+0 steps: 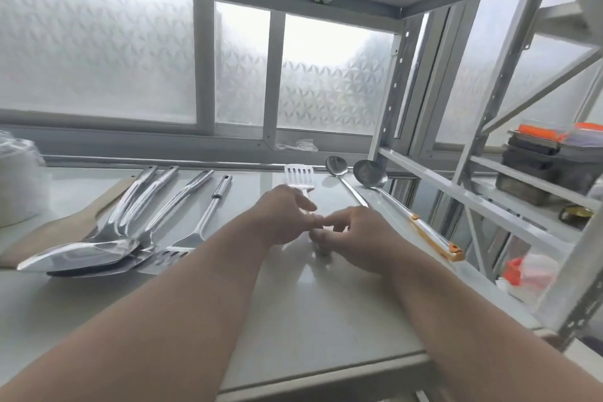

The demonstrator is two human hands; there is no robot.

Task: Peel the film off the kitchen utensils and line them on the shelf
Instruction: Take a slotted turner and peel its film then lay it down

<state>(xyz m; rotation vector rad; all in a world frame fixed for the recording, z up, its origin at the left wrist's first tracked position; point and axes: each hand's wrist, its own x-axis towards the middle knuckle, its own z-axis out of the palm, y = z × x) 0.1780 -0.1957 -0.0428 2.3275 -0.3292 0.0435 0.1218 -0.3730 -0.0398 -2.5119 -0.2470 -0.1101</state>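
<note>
Mid-peel: our left hand (pixel 287 215) and right hand (pixel 355 232) pinch the slotted spatula (pixel 299 177) handle; next, strip film and align it right beside the ladles (pixel 370 174).

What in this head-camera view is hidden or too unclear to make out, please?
- Slotted spatula: its handle is hidden behind the left hand and right hand.
- Any film pinched between the fingers: too small and blurred.
- Stacked containers on the side rack: contents blurred.
- White object: cut off by the left edge.

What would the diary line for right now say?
both hands picking at handle of slotted steel spatula | two steel ladles right | steel utensils left, on white shelf
</note>
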